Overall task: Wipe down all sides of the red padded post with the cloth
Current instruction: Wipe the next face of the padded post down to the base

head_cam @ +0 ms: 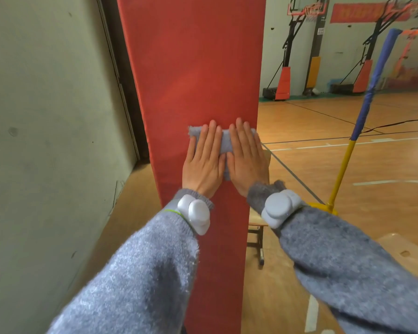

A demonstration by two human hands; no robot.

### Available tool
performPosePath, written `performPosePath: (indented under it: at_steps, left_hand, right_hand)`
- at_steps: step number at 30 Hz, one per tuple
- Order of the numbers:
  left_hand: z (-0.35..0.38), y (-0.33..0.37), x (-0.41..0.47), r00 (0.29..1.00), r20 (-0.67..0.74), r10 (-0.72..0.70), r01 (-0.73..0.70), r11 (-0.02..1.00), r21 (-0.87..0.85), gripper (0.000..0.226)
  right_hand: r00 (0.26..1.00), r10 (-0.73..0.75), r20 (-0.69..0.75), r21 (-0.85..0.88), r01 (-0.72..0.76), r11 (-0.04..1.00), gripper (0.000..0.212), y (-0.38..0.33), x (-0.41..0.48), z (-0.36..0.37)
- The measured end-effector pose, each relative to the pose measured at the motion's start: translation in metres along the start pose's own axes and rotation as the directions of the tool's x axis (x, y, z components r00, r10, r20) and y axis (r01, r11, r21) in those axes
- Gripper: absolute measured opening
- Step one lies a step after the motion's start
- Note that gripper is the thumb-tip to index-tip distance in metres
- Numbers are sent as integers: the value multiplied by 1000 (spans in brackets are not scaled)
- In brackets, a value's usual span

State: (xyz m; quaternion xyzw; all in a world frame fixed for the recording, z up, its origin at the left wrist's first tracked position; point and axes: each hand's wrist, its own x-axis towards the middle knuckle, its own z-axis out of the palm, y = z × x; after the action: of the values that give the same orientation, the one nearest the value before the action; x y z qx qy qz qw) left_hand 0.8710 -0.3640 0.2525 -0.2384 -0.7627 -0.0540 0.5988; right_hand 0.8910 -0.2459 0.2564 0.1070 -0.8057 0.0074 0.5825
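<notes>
The red padded post (191,68) fills the middle of the view, its broad front face towards me. A grey-blue cloth (225,143) lies flat against that face, close to the post's right edge. My left hand (203,160) presses on the cloth's left part with straight fingers pointing up. Beside it, my right hand (247,157) presses flat on the cloth's right part. Most of the cloth is hidden under both palms. White devices sit on both wrists over grey sleeves.
A pale wall (46,116) runs close on the left of the post. To the right are a wooden gym floor (348,165), a yellow and blue pole (355,131) on a yellow base, a small bench (257,227) behind the post, and basketball stands (284,83) far back.
</notes>
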Motion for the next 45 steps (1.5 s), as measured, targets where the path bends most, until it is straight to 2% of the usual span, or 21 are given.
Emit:
performPosePath:
  at_steps: [4,7,16,22,25,31,36,39,42,45]
  left_hand:
    - [-3,0,44,997,-73,-12,11,1000,-16,52]
    - [0,2,40,997,-80,-11,9,1000,-28,50]
    - [18,15,-68,990,88,108,-107,994,-16,51]
    - [10,14,-69,984,146,98,-95,995,-31,46]
    - [6,9,-59,989,113,98,-99,995,-2,47]
    - [-6,-9,-9,1000,-5,13,-13,999,42,53]
    - [-7,-14,-20,999,12,47,-47,998,33,51]
    - [-3,-15,-55,995,84,52,-55,998,30,47]
    - [-1,-15,-88,986,145,81,-86,996,31,47]
    - [-6,-12,-96,977,203,65,-67,998,1,52]
  right_hand:
    - [999,25,-35,18,-25,1000,54,13,38,-11]
    - [999,36,-39,32,-34,999,54,14,34,-10]
    - [987,83,141,-86,-72,994,57,-4,-80,12]
    - [979,96,180,-128,-73,989,57,-5,-81,12]
    - [986,80,144,-128,-62,990,56,-6,-68,10]
    - [999,-17,-32,-61,15,998,52,-11,-6,0]
    - [996,22,-82,-70,-28,997,46,-21,-21,16]
    - [1000,18,-6,-79,-18,997,49,-28,-55,27]
    - [991,-59,118,-137,76,988,54,-30,-89,29]
    - [982,-32,184,-109,52,993,59,-32,-97,23]
